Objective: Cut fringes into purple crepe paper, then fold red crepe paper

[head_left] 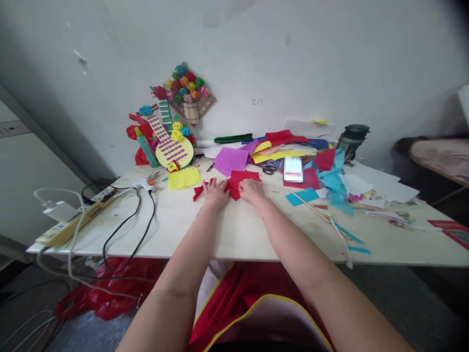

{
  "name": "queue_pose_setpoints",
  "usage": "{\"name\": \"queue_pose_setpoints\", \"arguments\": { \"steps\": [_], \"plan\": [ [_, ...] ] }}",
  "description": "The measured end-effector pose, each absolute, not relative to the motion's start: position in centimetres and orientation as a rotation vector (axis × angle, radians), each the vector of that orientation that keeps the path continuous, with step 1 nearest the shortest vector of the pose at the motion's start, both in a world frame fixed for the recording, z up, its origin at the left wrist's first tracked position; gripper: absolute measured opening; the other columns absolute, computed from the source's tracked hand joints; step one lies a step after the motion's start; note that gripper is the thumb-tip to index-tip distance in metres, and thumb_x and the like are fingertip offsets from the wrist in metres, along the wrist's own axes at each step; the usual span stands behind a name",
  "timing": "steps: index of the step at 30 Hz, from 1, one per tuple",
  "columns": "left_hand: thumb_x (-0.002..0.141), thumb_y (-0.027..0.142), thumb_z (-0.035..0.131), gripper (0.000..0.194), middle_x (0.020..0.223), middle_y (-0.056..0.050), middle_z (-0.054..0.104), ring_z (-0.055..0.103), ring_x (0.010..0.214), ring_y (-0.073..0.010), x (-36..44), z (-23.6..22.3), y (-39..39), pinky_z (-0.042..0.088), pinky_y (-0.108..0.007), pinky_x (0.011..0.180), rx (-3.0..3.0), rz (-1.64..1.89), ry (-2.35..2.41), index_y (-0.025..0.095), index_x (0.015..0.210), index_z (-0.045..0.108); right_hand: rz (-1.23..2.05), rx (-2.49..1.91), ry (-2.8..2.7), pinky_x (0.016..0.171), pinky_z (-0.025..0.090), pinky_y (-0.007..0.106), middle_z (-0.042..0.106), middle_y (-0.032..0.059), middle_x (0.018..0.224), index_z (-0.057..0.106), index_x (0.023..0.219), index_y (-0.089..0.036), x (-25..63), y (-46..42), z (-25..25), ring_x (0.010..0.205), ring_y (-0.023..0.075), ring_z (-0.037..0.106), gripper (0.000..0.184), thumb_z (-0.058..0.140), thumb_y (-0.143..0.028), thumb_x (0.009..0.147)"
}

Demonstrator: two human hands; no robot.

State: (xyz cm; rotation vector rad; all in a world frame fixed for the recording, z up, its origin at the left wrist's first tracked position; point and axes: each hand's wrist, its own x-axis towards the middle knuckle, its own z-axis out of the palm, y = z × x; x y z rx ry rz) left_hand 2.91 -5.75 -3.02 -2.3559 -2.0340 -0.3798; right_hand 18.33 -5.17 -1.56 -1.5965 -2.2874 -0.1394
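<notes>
Pieces of red paper [245, 177] lie on the white table in front of me. My left hand [215, 194] rests on the left part of the red paper, fingers spread and palm down. Just to its right, my right hand [252, 190] has curled fingers pressed together at the paper's near edge. Its fingertips are partly hidden. A yellow paper piece [184, 179] lies left of my left hand, and a purple sheet [230, 161] lies behind the red paper.
Scissors [269, 170] and a phone [293, 169] lie back right. Blue paper [302, 196], a thin stick [309, 205] and scraps spread rightward. A paper guitar [174, 151], a glue bottle [146, 149], a glue gun [142, 185] and a power strip [82, 220] are at left.
</notes>
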Motion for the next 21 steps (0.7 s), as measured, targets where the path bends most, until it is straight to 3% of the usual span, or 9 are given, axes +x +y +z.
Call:
{"name": "queue_pose_setpoints", "arguments": {
  "steps": [6,9,15,18,21],
  "plan": [
    [0.088,0.041,0.029,0.049,0.139,-0.003,0.042,0.016,0.137,-0.0245,3.1,-3.0,-5.7,-0.01,-0.054,0.106,-2.448,-0.487,-1.833,0.027,0.132,0.044,-0.079,-1.555,-1.847,0.073,0.039,0.03,0.065,0.0099,0.095,0.066,0.091,-0.019,18.8,-4.5,-2.0,0.091,0.0217,0.056,0.026,0.041,-0.023,0.086],
    [0.087,0.039,0.031,0.047,0.139,-0.004,0.042,0.024,0.135,-0.0228,3.3,-3.1,-5.6,-0.01,-0.051,0.108,-2.545,-0.446,-1.752,0.026,0.129,0.048,0.096,-1.431,-1.572,0.074,0.04,0.031,0.066,0.0082,0.091,0.065,0.091,-0.019,19.3,-3.9,-2.1,0.085,0.0216,0.057,0.027,0.041,-0.029,0.086],
    [0.087,0.038,0.036,0.044,0.135,-0.008,0.046,0.033,0.131,-0.0225,3.4,-3.5,-5.4,-0.01,-0.047,0.108,-2.616,-0.576,-1.77,0.021,0.123,0.054,0.726,-0.876,-1.046,0.074,0.044,0.03,0.064,0.0012,0.076,0.063,0.077,-0.02,20.1,-2.0,-2.2,0.077,0.0177,0.058,0.023,0.061,-0.041,0.068],
    [0.085,0.036,0.041,0.04,0.131,-0.009,0.05,0.035,0.13,-0.024,3.2,-3.3,-5.3,0.001,-0.045,0.11,-2.622,-0.93,-1.8,0.02,0.119,0.057,1.051,-0.639,-0.883,0.071,0.045,0.03,0.062,-0.0024,0.068,0.06,0.072,-0.021,20.2,-1.9,-2.0,0.072,0.0154,0.058,0.023,0.069,-0.037,0.059],
    [0.085,0.043,0.043,0.043,0.123,-0.012,0.057,0.043,0.123,-0.0256,3.0,-3.1,-5.2,0.023,-0.041,0.106,-2.496,-1.609,-1.976,0.017,0.114,0.061,1.259,-0.503,-0.847,0.067,0.045,0.029,0.061,-0.0034,0.064,0.059,0.068,-0.021,20.1,-2.5,-1.7,0.068,0.0148,0.058,0.022,0.073,-0.031,0.055]
  ]
}}
